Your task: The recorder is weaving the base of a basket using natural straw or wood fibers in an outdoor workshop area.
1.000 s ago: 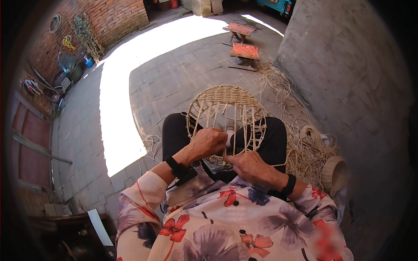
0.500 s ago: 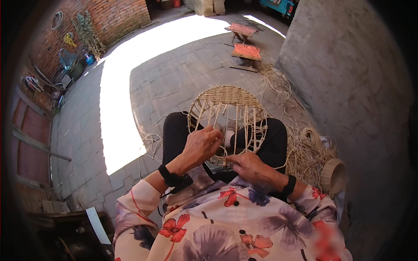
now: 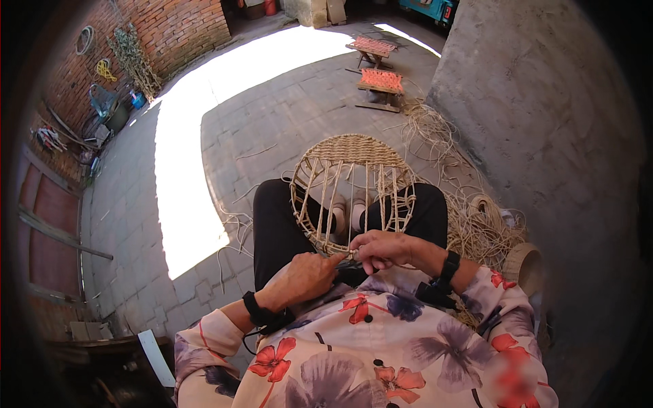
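A round frame [image 3: 350, 147] of pale straw cord rests across my knees. Its far part is closely woven; bare strands run from there toward the near rim, with gaps between them. My left hand [image 3: 306, 274] lies low beside the near rim, fingers curled, its index finger reaching to the rim; what it holds, if anything, is hidden. From the right, my right hand [image 3: 384, 248] bends over the same spot, fingertips closed on a bit of cord at the rim. The two hands' fingertips nearly meet there.
A heap of loose straw cord [image 3: 476, 228] lies at my right, beside a pale woven basket [image 3: 522, 265]. Two low stools [image 3: 381, 80] with orange-red seats stand ahead. A plastered wall [image 3: 544, 122] rises on the right, a brick wall [image 3: 183, 27] at the far left.
My left hand has come down from the strands in the middle of the frame to its near rim. My right hand has shifted slightly and turned over at that rim.
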Demonstrator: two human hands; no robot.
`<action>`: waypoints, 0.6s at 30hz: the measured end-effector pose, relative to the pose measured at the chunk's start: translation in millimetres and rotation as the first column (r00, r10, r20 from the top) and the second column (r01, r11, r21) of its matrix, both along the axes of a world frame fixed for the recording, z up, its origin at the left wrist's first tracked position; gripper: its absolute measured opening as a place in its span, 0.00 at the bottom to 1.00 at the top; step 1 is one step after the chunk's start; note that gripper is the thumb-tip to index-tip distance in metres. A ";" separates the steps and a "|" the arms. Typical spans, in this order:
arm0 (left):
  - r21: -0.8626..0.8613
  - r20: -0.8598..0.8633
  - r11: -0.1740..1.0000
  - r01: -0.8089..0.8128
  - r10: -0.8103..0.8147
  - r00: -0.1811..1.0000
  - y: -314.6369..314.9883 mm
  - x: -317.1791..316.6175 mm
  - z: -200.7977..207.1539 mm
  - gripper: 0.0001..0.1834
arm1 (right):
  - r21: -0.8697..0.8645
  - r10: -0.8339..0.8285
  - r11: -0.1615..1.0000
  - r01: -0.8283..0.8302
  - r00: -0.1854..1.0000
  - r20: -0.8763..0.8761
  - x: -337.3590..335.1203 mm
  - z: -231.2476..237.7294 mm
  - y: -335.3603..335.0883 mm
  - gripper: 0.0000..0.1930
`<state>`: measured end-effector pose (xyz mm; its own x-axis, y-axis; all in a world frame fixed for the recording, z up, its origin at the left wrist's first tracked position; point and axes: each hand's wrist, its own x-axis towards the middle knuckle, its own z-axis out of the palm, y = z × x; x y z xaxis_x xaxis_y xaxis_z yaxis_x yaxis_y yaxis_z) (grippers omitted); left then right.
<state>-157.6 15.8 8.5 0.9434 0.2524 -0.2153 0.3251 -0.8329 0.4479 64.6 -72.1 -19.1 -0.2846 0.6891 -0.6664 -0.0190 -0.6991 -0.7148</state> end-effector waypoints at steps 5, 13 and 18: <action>-0.023 0.043 0.999 -0.042 0.043 0.998 -3.3 2.0 -22.1 0.21 | -0.039 -0.077 0.997 0.073 0.991 -0.109 -2.2 -8.9 4.3 0.10; -0.132 0.253 0.982 -0.138 0.168 0.953 -6.9 7.6 -27.3 0.12 | -0.001 -0.042 0.999 0.042 0.997 -0.071 0.9 -8.1 1.6 0.12; 0.021 0.212 0.998 -0.058 0.053 0.976 6.2 10.1 -8.9 0.08 | 0.180 0.042 0.978 -0.107 0.942 0.334 -7.9 22.6 -7.5 0.17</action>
<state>-147.6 22.0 -0.4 0.9511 0.3087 -0.0055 0.2718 -0.8287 0.4892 56.7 -79.6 3.5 -0.1296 0.7988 -0.5875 0.2850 -0.5375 -0.7936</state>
